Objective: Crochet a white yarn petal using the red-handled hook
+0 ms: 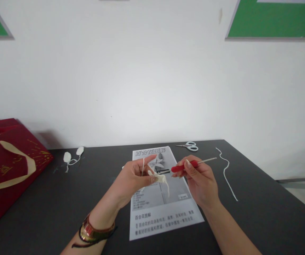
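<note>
My left hand (135,175) pinches a small cream-white crochet piece (161,178) between thumb and fingers. A strand of white yarn (143,166) runs over the index finger, and a short tail dangles from the piece's right end. In my right hand (199,179) is a crochet hook with a red handle (184,165). Its metal shaft (207,160) points right, away from the crochet piece, and the two are apart. Under both hands lies a printed sheet (165,216) with Chinese text and a grey flower picture, partly hidden by the hands.
Small scissors (191,146) with pale blue handles lie behind the sheet. A loose white yarn length (226,170) is at the right. Two white crocheted petal shapes (74,156) joined by yarn lie left, near a dark red gift bag (9,170). A white wall (142,78) borders the black table (88,202).
</note>
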Tool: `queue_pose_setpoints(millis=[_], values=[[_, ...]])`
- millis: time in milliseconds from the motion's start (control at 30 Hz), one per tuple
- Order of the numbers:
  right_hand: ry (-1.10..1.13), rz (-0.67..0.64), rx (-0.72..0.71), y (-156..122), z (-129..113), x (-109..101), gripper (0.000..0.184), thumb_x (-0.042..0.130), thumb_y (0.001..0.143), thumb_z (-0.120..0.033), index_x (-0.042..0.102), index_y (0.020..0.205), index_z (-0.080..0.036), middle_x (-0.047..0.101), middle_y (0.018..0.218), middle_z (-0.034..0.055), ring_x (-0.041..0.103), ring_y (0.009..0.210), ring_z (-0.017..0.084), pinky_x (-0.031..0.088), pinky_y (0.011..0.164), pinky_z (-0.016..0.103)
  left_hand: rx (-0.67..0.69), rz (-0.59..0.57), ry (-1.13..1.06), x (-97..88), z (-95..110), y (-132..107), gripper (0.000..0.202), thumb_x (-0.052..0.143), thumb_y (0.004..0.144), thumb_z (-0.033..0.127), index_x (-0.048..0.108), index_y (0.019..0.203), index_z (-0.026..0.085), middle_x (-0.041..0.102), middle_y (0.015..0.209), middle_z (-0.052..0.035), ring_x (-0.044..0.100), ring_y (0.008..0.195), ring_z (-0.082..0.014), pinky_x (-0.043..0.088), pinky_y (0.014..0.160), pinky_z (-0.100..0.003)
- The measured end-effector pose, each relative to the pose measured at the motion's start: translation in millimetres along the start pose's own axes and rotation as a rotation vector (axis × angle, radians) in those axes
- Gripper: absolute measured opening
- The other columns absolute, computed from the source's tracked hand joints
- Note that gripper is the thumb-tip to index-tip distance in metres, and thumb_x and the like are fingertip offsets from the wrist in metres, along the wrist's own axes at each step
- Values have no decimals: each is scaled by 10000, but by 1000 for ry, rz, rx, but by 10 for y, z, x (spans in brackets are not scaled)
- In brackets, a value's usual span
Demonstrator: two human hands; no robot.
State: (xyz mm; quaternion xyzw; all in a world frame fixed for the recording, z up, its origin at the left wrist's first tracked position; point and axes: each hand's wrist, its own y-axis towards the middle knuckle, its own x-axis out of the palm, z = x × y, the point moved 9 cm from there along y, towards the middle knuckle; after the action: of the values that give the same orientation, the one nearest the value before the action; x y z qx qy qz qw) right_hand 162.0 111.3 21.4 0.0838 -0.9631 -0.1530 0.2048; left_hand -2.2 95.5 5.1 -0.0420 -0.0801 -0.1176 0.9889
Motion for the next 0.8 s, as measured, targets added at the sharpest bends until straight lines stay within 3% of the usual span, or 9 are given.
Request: queue_pose_setpoints(millis=[300, 567, 800], values=[[-253, -30, -161, -60, -161, 1, 174, 572, 860, -266, 688, 758, -187, 636, 659, 20, 563, 612, 156, 413, 587, 290, 11, 75, 48, -38, 36, 17, 532, 757, 626, 120, 650, 1144, 178, 621, 637, 9, 558, 616, -125, 417, 656, -275], [-315, -51, -182, -92, -196, 35, 161, 569, 860, -244, 693, 770, -196, 640, 682, 21, 569, 621, 157, 422, 578, 280, 37, 94, 101, -63, 45, 26, 473, 755, 622, 129, 677, 1086, 171, 619, 619, -8, 597, 633, -170, 414, 616, -286], [-501, -105, -254, -148, -288, 144, 150, 543, 870, -217, 686, 822, -215, 643, 704, 21, 579, 643, 164, 432, 577, 277, 57, 133, 227, -99, 74, 48, 114, 727, 624, 120, 695, 727, 156, 575, 579, -10, 612, 915, -271, 410, 711, -324]])
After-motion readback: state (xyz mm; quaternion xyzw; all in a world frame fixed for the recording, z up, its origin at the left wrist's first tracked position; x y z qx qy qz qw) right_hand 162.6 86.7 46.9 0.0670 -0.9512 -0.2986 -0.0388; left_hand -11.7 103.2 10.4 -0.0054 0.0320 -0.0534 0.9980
